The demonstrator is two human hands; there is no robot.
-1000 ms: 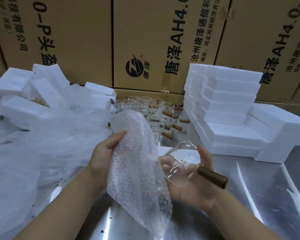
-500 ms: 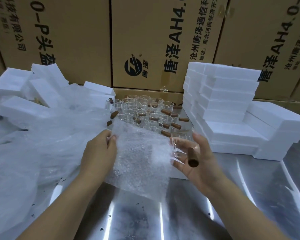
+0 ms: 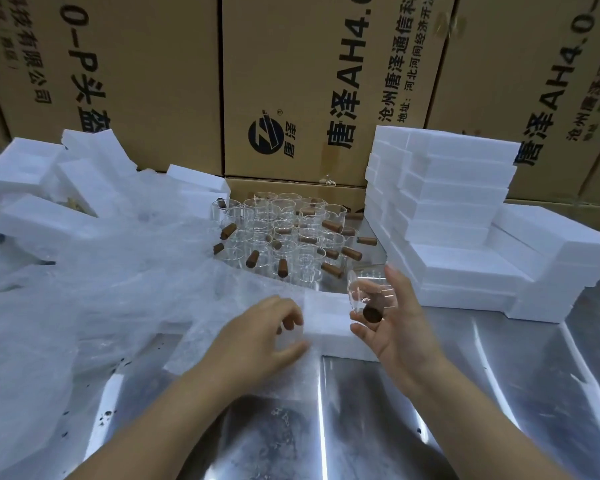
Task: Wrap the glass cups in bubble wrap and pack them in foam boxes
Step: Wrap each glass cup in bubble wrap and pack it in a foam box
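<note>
Shiny brushed-metal table [image 3: 378, 410], clear glossy glass cups [image 3: 284, 233] with matt wooden handles [image 3: 331, 226], matt white foam boxes [image 3: 458, 209], brown cardboard cartons [image 3: 153, 81].

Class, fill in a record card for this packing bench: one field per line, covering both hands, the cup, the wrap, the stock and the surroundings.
left hand: on the bubble wrap sheet, fingers curled; grip unclear
right hand: holds a glass cup above the table, brown handle towards the camera
nearest foam box: between the hands, partly under the sheet
unwrapped cups: clustered behind
stacked foam boxes: right
loose foam boxes: left
metal table: shiny
cartons: behind
</note>
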